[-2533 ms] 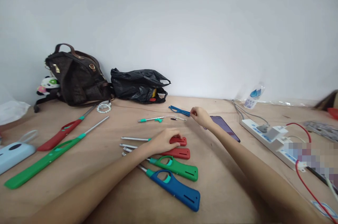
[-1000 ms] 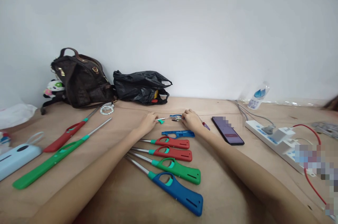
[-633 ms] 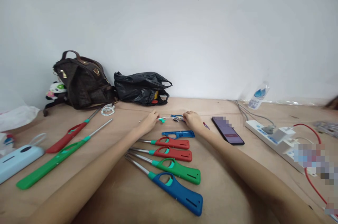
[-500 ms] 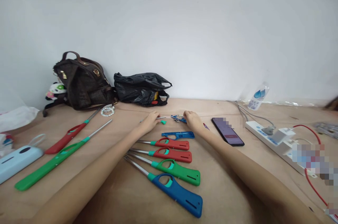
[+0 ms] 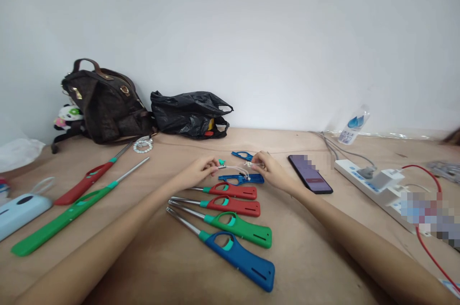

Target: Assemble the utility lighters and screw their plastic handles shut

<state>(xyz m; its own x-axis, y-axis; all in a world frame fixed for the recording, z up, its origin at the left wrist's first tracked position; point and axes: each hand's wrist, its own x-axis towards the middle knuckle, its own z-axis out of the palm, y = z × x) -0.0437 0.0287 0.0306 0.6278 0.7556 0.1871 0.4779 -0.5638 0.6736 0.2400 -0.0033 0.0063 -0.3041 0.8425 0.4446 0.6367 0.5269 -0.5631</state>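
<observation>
My left hand (image 5: 206,169) pinches one end of some thin whitish wires (image 5: 235,168). My right hand (image 5: 265,167) has its fingers closed on small pale parts at the wires' other end. Beneath the wires lies a blue lighter shell half (image 5: 232,180); another blue shell half (image 5: 241,155) is behind, partly covered by my right hand. A small teal piece (image 5: 222,162) rests beside my left fingertips. Nearer me are two red lighters (image 5: 239,191), a green lighter (image 5: 247,229) and a blue lighter (image 5: 244,259), lying in a row.
At the left are a long green lighter (image 5: 64,218), a red one (image 5: 86,182), a light blue case (image 5: 25,211) and a bracelet (image 5: 143,145). A backpack (image 5: 108,108) and black bag (image 5: 187,113) stand behind. Rightward are a phone (image 5: 309,174), bottle (image 5: 354,125) and power strip (image 5: 377,194).
Both hands have lifted the wires off the rear blue shell half and brought them nearer, over the front one. The view has shifted slightly.
</observation>
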